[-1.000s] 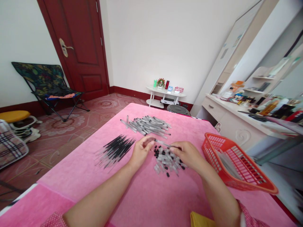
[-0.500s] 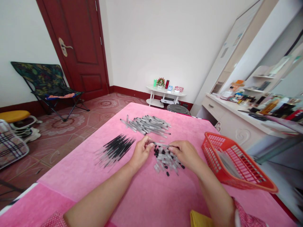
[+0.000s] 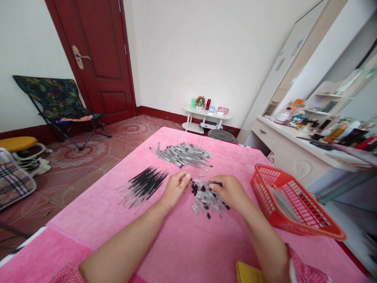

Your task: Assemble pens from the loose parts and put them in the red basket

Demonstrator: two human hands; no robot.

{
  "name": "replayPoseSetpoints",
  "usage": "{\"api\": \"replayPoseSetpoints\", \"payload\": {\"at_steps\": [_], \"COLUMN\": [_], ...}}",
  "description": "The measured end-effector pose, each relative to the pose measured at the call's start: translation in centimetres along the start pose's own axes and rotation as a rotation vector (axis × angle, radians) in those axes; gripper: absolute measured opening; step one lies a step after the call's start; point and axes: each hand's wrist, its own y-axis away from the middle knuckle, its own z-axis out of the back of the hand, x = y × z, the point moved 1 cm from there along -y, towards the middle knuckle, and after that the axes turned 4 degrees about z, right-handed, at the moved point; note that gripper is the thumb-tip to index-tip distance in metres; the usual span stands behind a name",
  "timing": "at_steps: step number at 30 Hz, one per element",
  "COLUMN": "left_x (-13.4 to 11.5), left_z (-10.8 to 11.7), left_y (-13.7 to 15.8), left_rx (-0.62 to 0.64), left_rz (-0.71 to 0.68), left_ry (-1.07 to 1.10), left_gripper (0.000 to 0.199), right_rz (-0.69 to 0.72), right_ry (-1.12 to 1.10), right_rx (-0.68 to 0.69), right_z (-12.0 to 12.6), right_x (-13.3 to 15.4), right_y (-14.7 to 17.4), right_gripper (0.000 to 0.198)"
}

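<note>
A clear-barrelled pen [image 3: 202,181] with dark ends lies level between my two hands. My right hand [image 3: 231,190] is closed around its right end. My left hand [image 3: 177,188] is pinched at the pen's left tip, and its fingers partly hide what they grip. Just below the pen is a loose pile of translucent caps [image 3: 203,196] and small black plugs [image 3: 209,216]. Left of my left hand lies a fanned bundle of black ink refills [image 3: 147,184]. Beyond my hands a heap of translucent pens [image 3: 185,154] lies on the pink cloth.
An orange-red plastic basket [image 3: 294,192] holding clear sleeves stands at the right. The pink-covered table [image 3: 188,247] has a yellow cloth [image 3: 250,272] at its near edge. A white dresser [image 3: 300,153] with bottles stands to the right, a folding chair [image 3: 55,98] at the far left.
My left hand has shifted slightly at the pen's left tip, with its fingers raised a little. My right hand and the piles look almost the same.
</note>
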Motion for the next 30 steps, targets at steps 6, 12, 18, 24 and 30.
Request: {"api": "replayPoseSetpoints", "payload": {"at_steps": [6,12,18,24,30], "left_x": [0.84,0.33,0.51,0.51,0.87], "left_z": [0.14,0.46,0.48,0.61,0.16], "left_y": [-0.16,-0.07,-0.27,-0.2,-0.09], "left_rx": [-0.036,-0.074,-0.069,-0.07,-0.015], "left_rz": [0.005,-0.025,-0.033,-0.035,-0.011], "left_ry": [-0.094,-0.091,-0.162,-0.154,-0.178], "left_gripper": [0.042,0.037,0.035,0.035,0.04], "right_rz": [0.006,-0.041,-0.018,-0.035,-0.014], "right_ry": [0.006,0.04,0.012,-0.009,0.0], "right_rx": [-0.016,-0.019,-0.03,-0.043,-0.03], "right_z": [-0.04,0.01,-0.08,-0.09,-0.11], "right_x": [0.27,0.06,0.11,-0.1,0.06], "right_y": [-0.04,0.0,-0.03,-0.05,-0.01], "right_gripper": [0.018,0.017,0.016,0.015,0.016]}}
